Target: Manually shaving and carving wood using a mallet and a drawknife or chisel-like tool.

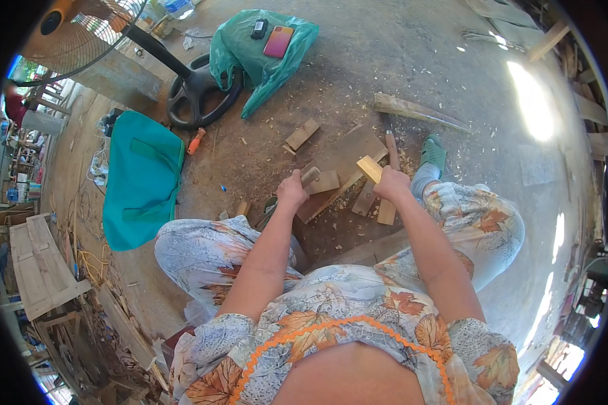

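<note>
The pale wooden block (369,169) stood out above the floor (250,158), one end in the right hand (392,183), whose fingers were closed around it. It looked like a light, stiff, dry piece, hardly fragile, with flat faces giving a sure hold; the covered end was a sensible place to grip, and any fine dust on it might have made it a little slippery. The left hand (292,192) was curled shut around a wooden tool (310,177), perhaps a mallet, though its shape was hard to make out at this size. That seemed the heavier of the two, best held low on its handle.

The fingers hid most of both grips, and the near end of the block could not be seen. Beyond the hands, a flat board (353,147) lay on the floor, partly covered by other pieces, so its full outline was unclear. At the upper left, the fan (74,37) was cut off by the picture's edge.
</note>
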`<move>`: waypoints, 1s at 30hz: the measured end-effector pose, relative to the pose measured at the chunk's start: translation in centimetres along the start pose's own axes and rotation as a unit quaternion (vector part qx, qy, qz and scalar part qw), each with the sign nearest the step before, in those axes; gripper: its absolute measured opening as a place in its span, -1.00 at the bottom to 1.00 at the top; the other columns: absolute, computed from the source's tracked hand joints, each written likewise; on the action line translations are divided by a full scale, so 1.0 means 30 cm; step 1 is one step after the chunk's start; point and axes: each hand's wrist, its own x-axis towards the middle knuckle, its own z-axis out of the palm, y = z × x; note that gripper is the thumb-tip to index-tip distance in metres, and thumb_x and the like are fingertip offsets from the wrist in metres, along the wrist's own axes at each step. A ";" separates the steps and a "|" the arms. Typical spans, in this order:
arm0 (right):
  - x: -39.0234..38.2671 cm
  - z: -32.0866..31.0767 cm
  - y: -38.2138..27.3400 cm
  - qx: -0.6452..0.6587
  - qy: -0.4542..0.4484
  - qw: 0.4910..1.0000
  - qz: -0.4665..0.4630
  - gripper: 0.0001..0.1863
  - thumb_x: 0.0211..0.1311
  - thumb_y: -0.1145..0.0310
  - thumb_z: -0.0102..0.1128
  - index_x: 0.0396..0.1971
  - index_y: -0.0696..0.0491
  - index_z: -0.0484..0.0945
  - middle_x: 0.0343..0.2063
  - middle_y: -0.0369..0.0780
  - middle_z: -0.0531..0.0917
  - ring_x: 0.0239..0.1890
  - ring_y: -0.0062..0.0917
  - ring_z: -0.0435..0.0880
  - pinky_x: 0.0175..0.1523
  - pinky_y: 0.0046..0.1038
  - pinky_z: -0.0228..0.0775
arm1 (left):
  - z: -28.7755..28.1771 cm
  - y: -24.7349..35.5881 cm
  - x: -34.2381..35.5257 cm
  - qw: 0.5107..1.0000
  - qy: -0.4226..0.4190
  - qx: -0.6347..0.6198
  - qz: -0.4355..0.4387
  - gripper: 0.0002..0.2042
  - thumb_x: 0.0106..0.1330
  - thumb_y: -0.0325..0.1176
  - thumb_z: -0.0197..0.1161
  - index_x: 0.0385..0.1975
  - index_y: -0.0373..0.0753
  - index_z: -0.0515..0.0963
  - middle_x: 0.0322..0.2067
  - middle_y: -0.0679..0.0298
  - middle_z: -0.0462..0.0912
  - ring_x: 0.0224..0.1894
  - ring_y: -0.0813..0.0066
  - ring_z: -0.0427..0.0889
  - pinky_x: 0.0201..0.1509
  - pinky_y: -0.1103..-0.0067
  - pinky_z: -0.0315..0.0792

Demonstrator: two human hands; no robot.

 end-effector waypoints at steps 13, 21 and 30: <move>0.007 -0.007 -0.013 -0.003 -0.017 1.000 0.004 -0.51 -0.16 0.27 0.25 -0.14 0.14 0.47 -0.21 -0.05 0.64 -0.11 -0.23 0.63 -0.03 -0.31 0.46 | -0.229 0.102 0.084 0.920 0.149 -0.362 0.020 -0.62 0.03 -0.14 0.38 -0.35 -0.30 0.47 -0.41 0.11 0.61 -0.30 0.27 0.62 -0.21 0.42 0.44; 0.004 0.010 -0.002 0.003 -0.009 1.000 0.002 -0.52 -0.15 0.28 0.25 -0.15 0.15 0.47 -0.20 -0.04 0.63 -0.09 -0.22 0.62 -0.02 -0.31 0.46 | -0.284 0.179 0.014 0.861 0.142 -0.486 0.047 -0.68 0.14 -0.08 0.35 -0.46 -0.23 0.49 -0.58 0.40 0.48 -0.58 0.64 0.45 -0.55 0.58 0.43; 0.011 0.017 0.004 -0.009 -0.002 1.000 -0.014 -0.54 -0.13 0.26 0.25 -0.17 0.15 0.46 -0.22 -0.04 0.64 -0.13 -0.21 0.64 -0.04 -0.29 0.47 | -0.214 0.181 0.032 0.823 0.218 -0.518 0.077 -0.69 0.12 -0.10 0.36 -0.54 -0.22 0.49 -0.60 0.42 0.46 -0.61 0.68 0.44 -0.63 0.66 0.39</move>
